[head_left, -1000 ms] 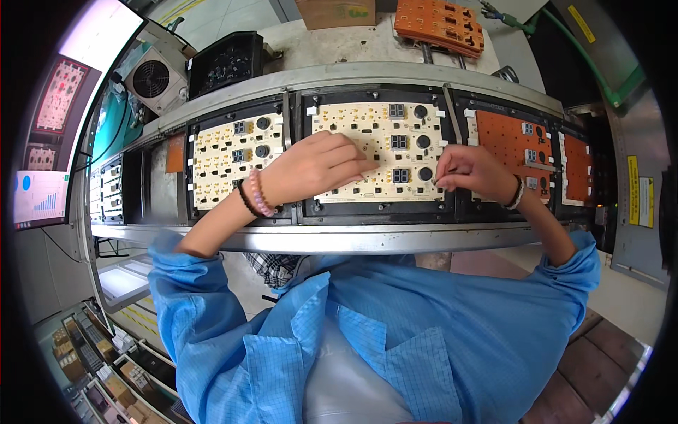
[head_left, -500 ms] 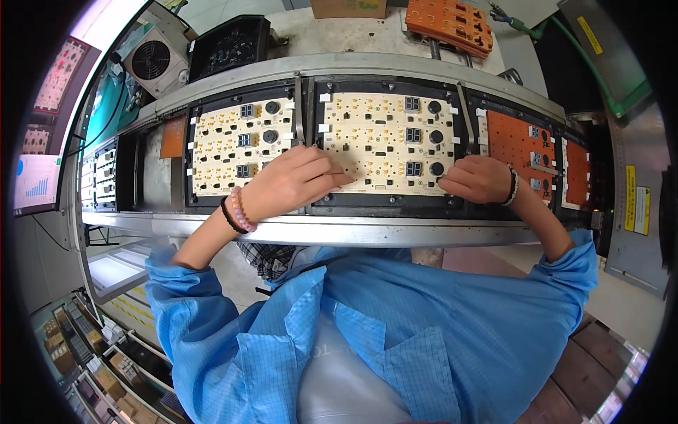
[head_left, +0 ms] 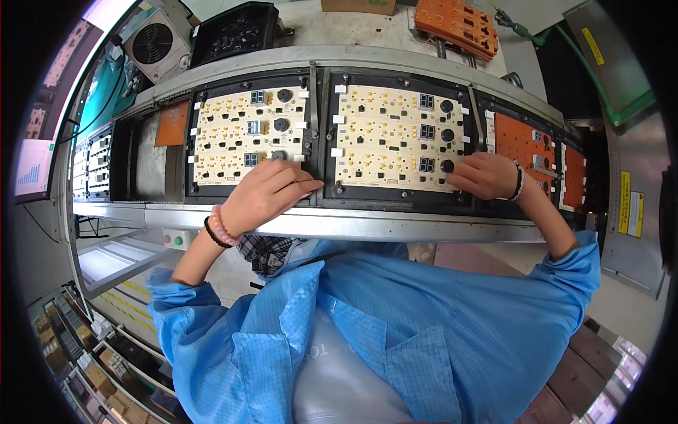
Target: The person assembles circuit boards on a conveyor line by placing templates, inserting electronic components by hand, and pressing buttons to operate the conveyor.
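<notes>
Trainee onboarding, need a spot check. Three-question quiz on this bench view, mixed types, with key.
1. True or false: the left hand is over the upper left corner of the cream board it overlaps.
2. How many round black parts show on the middle cream board, beside the right hand?
3. Which is farthest right in the picture?
A) black bin
B) stack of orange plates
C) cardboard box

Key:
1. False; it is at the lower right corner.
2. Three, one above another along the right side.
3. B.
</notes>
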Demonstrator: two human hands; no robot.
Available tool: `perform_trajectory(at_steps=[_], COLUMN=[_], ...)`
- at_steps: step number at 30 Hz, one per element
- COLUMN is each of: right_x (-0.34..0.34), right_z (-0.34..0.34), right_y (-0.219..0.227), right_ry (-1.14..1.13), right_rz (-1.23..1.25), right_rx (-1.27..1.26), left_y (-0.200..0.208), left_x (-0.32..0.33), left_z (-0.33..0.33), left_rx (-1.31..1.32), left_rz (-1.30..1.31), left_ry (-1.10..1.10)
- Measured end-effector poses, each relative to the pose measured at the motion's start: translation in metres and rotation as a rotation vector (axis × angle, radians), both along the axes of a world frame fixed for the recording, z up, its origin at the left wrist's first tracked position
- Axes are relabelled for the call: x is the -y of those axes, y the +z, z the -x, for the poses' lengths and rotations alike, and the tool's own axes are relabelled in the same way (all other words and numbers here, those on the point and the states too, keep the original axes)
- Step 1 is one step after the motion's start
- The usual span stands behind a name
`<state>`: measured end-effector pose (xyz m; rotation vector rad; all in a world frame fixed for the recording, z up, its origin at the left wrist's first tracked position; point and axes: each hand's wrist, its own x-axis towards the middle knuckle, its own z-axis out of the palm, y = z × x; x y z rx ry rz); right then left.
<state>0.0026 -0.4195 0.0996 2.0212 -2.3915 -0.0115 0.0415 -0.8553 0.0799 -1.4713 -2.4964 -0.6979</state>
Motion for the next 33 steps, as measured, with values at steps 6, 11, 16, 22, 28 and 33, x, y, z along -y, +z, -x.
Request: perform_trajectory(at_steps=[6, 11, 16, 22, 28, 33], right_x=[0.023, 0.116, 0.220, 0.255, 0.125, 0.006], right_z=[0.016, 0.098, 0.205, 0.208, 0.224, 0.240], right_y=[0.016, 0.011, 0.039, 0.054, 0.002, -0.047], right_ry=[-0.665, -0.807, -0.508, -0.728, -0.779, -1.100], right_rz=[0.488, 0.733, 0.693, 0.575, 0.007, -0.151], right_rx=[0.542, 1.629, 1.994, 1.309, -0.078, -0.291], left_y=[-0.013, -0.029, -0.029, -0.030, -0.027, -0.025], left_x=[0.034, 0.033, 0.038, 0.044, 0.049, 0.050], left_z=[-0.035, -0.049, -0.057, -0.060, -0.061, -0.060], left_rx=[0.095, -0.044, -0.025, 0.009, 0.008, 0.029], left_rz=[-0.136, -0.190, -0.221, -0.249, -0.251, -0.247], left_ry=[0.217, 0.291, 0.362, 0.405, 0.430, 0.479])
